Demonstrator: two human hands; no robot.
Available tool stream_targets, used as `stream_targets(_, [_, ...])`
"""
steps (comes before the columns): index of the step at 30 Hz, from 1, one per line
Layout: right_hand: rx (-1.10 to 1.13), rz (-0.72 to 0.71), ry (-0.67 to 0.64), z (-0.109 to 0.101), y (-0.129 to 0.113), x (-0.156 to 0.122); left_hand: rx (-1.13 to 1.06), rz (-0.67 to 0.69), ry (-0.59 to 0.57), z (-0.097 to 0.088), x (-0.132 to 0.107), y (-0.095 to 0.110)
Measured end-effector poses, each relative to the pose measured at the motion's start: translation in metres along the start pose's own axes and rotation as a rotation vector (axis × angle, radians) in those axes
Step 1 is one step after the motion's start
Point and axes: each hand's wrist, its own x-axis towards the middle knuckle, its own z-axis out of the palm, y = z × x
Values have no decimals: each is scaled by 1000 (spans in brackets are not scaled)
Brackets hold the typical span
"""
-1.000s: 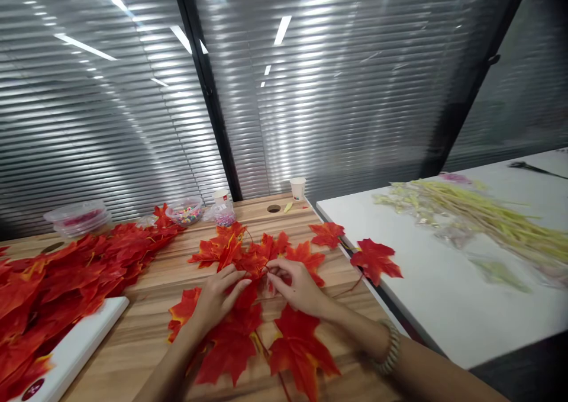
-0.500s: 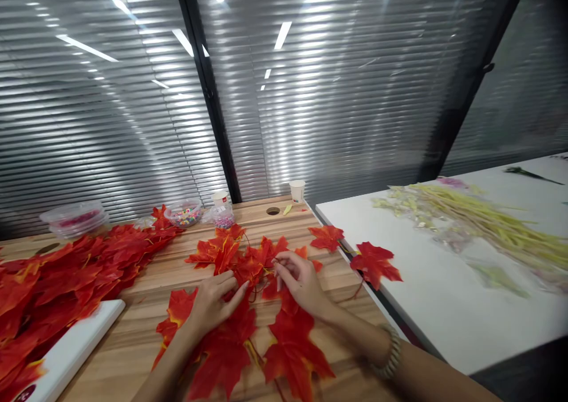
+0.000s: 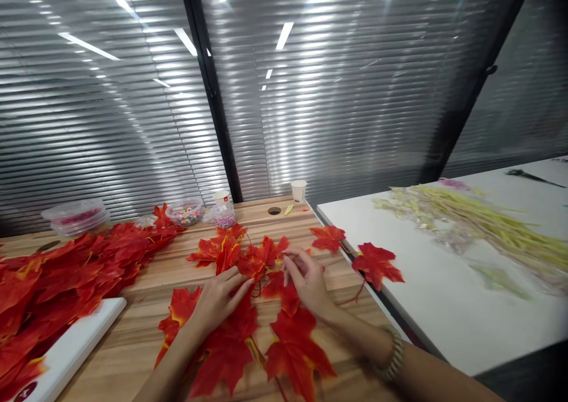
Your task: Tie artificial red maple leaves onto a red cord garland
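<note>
A garland of red artificial maple leaves [image 3: 299, 354] with thin stems lies spread over the wooden table in front of me. My left hand [image 3: 220, 298] rests low among the leaves, thumb and fingers closed on part of the garland near its middle. To the right, my right hand [image 3: 309, 280] pinches at a thin stem of the same garland, with thumb and index finger together; the exact spot is hard to make out. Nearby are an orange-red leaf cluster [image 3: 219, 251] and another leaf [image 3: 377, 264] lying past the table's right edge.
A big heap of red leaves [image 3: 89, 272] covers the left side beside a white board [image 3: 89, 346]. At the back stand plastic tubs [image 3: 75, 217], a bead box [image 3: 184, 212], a bead bag [image 3: 224, 217] and paper cups [image 3: 299, 192]. Yellow stems [image 3: 492, 212] lie on the white table [image 3: 399, 307].
My right hand has shifted slightly to the right, away from my left hand. My left hand stays nearly in place, and the leaves have hardly moved.
</note>
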Motion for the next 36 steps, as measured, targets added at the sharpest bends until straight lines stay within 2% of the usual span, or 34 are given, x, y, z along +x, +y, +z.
stream_targets(6, [-115,-35,88,-2,-1,3,25,48,167,0,1,1])
stream_targets(10, [-99,-32,113,-5,-4,6,-48,101,264,0,1,2])
stream_targets(14, [-105,-33,120,-5,-4,7,-132,150,226,5,-1,-1])
stream_targets(19, [-152,-46,119,-6,-2,6,-167,86,175,12,-7,-5])
stream_targets(29, [-163,-65,106,-5,-4,5,-167,99,231,10,-4,-1])
stream_targets(33, [-270,-155,59,-5,-6,2,-171,65,213,9,-4,-1])
stream_targets(36, [-388,-255,-41,-6,-10,-1,-177,18,203,8,-4,-1])
